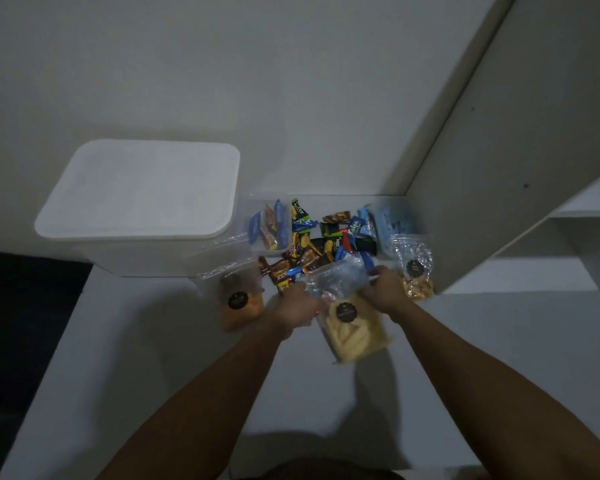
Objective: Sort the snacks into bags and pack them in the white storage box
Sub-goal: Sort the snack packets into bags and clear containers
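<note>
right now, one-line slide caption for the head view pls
Both hands, left and right, hold a clear bag of yellow sticks before loose snacks and the lidded white storage box.

The scene is viewed from a single head-worn camera, aimed steeply down and forward over both forearms at the white table (174,341), close and wide-angled.

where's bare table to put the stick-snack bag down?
Bare table lies near the person, below the orange snack bag and left of the left hand. More lies right of the right hand. Crowded: the wrapped-snack pile beside the white storage box.
</note>
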Tool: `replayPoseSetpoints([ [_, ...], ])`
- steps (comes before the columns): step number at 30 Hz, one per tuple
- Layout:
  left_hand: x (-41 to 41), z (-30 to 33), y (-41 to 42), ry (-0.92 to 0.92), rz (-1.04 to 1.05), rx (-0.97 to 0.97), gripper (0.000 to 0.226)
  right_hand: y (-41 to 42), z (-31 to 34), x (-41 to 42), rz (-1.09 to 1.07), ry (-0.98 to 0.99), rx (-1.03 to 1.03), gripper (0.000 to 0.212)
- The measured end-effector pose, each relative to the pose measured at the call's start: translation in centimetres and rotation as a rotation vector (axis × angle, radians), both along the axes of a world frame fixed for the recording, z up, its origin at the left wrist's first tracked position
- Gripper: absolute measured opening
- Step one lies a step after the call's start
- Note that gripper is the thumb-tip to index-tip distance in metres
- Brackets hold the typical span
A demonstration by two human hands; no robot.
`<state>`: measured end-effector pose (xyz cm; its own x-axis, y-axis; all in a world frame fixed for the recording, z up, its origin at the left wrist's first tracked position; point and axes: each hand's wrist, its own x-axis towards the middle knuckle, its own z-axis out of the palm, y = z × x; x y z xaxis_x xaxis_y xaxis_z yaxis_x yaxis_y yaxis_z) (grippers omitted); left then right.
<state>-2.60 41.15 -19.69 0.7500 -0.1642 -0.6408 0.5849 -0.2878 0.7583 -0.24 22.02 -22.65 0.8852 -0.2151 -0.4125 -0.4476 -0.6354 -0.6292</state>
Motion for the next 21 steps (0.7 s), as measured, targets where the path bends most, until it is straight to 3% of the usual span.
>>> replayPoseSetpoints([
  [3,0.4,-0.3,-0.1,0.009,0.119,-0.042,0.026,-0.5,1.4,-0.6,-0.004,0.039,0.217,0.009],
  [8,1.0,0.3,0.7,-0.007,0.279,-0.059,0.013,-1.6,3.5,-1.8,0.047,0.048,0.49,0.021],
  [11,1.1,1.4,0.7,-0.062,0.316,0.034,0.028,-1.5,4.1,-2.6,0.122,-0.014,0.509,0.025],
  [14,1.1,2.9,0.5,-0.031,0.302,-0.055,0.041,-1.1,4.2,-3.3,0.156,-0.121,0.51,0.021],
  [21,0.4,4.1,-0.2,0.02,0.311,-0.18,0.009,-0.4,3.4,-5.2,0.166,-0.21,0.443,0.019],
])
